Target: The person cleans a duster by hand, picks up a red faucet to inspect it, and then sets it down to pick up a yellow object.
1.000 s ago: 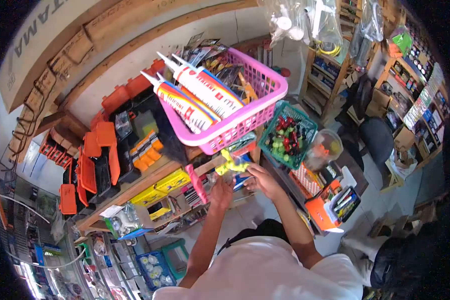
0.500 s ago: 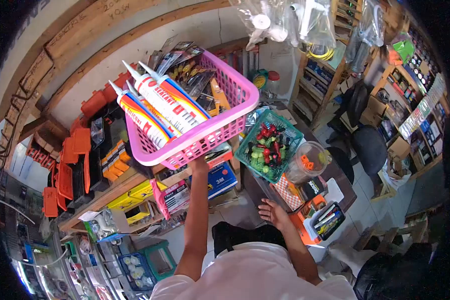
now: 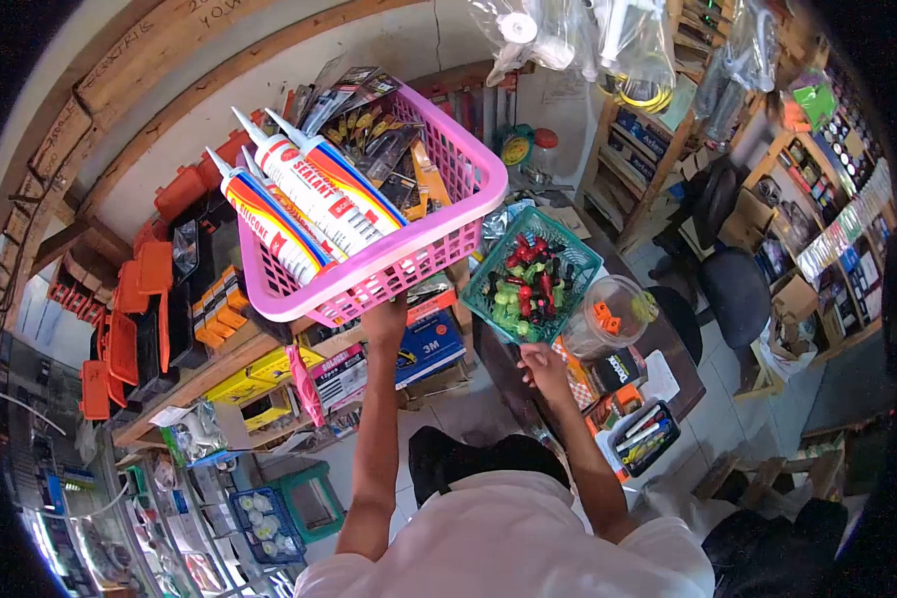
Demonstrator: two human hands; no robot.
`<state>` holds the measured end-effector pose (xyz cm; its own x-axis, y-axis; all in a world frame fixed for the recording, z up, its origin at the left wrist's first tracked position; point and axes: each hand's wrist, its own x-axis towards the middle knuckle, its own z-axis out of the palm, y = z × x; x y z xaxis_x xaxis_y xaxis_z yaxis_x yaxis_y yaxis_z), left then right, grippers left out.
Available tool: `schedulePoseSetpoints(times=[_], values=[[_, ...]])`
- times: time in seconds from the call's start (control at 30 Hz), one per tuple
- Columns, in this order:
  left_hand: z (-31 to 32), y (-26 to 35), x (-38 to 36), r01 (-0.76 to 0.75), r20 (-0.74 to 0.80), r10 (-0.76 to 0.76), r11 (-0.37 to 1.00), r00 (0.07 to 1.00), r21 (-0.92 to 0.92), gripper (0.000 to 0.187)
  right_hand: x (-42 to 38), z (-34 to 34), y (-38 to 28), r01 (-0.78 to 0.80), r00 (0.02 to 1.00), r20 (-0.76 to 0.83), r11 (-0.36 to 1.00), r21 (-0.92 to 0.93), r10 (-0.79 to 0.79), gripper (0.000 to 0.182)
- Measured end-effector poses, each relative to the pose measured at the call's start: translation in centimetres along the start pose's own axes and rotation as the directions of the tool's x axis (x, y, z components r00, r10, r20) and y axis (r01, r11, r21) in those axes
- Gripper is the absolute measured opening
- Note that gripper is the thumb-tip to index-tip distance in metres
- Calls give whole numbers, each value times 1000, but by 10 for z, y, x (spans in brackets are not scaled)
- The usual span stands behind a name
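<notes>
A pink plastic basket (image 3: pixel 369 284) is held up at the left by my left hand (image 3: pixel 385 317), which sits beneath its front side with the fingers mostly hidden. Inside it, white sealant cartridges (image 3: pixel 329 194) with long nozzles lean to the left, beside packaged items with yellow parts (image 3: pixel 364 125). My right hand (image 3: pixel 545 372) is empty, its fingers loosely bent and apart, with the fingertips right at the near rim of a green basket (image 3: pixel 488 317). That basket holds small red, green and black pieces (image 3: pixel 538 284) and stands on a dark table (image 3: pixel 680 344).
A clear round tub (image 3: pixel 613 317) with orange pieces stands right of the green basket. Nearer are a black box (image 3: pixel 616 369) and a tray of markers (image 3: pixel 646 439). Orange toolboxes (image 3: pixel 120 344) line the left shelf. Wrapped goods (image 3: pixel 633 45) hang overhead; a black chair (image 3: pixel 736 289) stands right.
My right hand has moved up and forward to the green basket's near rim, its fingers more bent. The pink basket has shifted slightly left in view, still on my left hand.
</notes>
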<state>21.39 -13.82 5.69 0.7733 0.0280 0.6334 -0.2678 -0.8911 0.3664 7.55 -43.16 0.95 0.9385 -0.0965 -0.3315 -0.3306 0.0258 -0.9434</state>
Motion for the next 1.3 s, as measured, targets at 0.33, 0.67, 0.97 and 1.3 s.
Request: schedulePoseSetpoints(times=[0.33, 0.67, 0.97, 1.3], values=[[-37, 9, -156, 330, 303, -202, 823, 931, -463, 80, 106, 8, -54, 275, 837, -133, 617, -737, -532, 24], [-65, -14, -229, 642, 634, -227, 518, 740, -564, 48, 128, 12, -37, 149, 808, -146, 438, -887, -571, 20], [-110, 43, -154, 879, 891, -106, 252, 440, -404, 59, 68, 0, -71, 539, 590, -91, 475, -695, -802, 26], [-70, 79, -146, 821, 825, 103, 87, 556, -564, 54, -50, 39, -51, 424, 869, -156, 869, -253, -469, 29]])
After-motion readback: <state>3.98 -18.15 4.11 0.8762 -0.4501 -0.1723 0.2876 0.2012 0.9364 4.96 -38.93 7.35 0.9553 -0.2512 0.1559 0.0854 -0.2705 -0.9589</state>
